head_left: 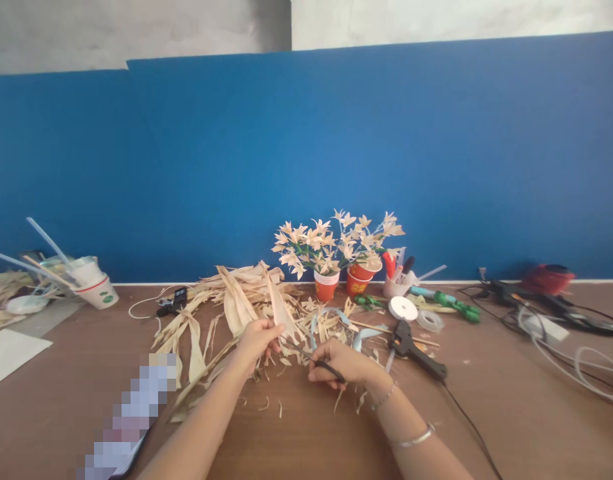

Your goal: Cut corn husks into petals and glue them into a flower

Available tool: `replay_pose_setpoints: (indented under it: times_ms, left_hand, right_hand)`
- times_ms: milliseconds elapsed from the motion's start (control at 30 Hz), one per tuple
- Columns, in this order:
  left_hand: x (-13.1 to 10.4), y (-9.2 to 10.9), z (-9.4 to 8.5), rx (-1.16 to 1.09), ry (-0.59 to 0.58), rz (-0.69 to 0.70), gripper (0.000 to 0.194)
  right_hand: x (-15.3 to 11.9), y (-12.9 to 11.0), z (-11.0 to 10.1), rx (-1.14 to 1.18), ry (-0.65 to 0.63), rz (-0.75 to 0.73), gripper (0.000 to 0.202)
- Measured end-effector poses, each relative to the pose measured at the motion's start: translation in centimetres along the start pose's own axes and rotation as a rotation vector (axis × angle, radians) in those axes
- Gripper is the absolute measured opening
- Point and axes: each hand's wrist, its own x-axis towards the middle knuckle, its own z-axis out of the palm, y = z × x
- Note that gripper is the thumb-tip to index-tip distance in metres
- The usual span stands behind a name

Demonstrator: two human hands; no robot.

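My left hand (259, 339) pinches a pale dried corn husk piece (281, 303), which stands up above the fingers. My right hand (339, 363) is closed around the dark handles of a pair of scissors (331, 370). The blades point left toward the fingers of my left hand; whether they touch the husk I cannot tell. Around and behind both hands lies a heap of dried husks (236, 300), with small cut scraps (331, 327) scattered on the brown table (296, 440). Behind them, red cups (327, 287) hold cream husk flowers (316, 240) on green stems.
A black glue gun (411, 350) with its cord lies right of my right hand. Beside it are a white spool (403, 308), a clear tape roll (430, 321) and green tape (459, 307). Cables (576, 367) spread far right. A paper cup (99, 291) and a blurred-out phone (131, 427) are left.
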Motion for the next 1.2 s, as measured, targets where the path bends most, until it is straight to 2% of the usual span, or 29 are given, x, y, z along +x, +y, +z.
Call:
replay_pose_setpoints:
  times_ms: [167,400,600,767,933,1000,1100,1200]
  left_hand:
    - [0.1,-0.2,0.0,0.066,0.010,0.017,0.035]
    - [-0.1,0.1,0.0,0.054,0.097,0.061,0.032]
    - [0.3,-0.3,0.2,0.008,0.116,0.046,0.023]
    - [0.7,-0.9,0.1,-0.052,0.129,0.031,0.026]
    - [1.1,-1.3,-0.1,-0.043,0.191,0.048,0.023]
    - [1.2,-1.3,0.0,-0.055,0.204,0.074,0.022]
    - [1.0,-1.3,0.3,-0.115,0.186,0.092,0.025]
    - [1.0,-1.4,0.5,-0.145,0.126,0.079,0.027]
  right_hand:
    - [-0.1,-0.1,0.0,-0.010,0.011,0.006,0.023]
    - [-1.1,-0.4,-0.8,-0.079,-0.118,0.085,0.016]
    - [-1.0,-0.4,-0.6,-0.163,-0.038,0.196,0.016]
    - [-1.0,-0.5,-0.7,-0.120,0.002,0.186,0.015]
    - [-1.0,-0.8,-0.7,-0.150,0.160,0.285,0.016]
    - [-1.1,-1.0,-0.7,-0.142,0.152,0.266,0.017]
    - [-1.4,-1.3,-0.5,-0.132,0.060,0.211,0.016]
    - [-1.6,-1.5,-0.6,-0.164,0.051,0.264,0.014]
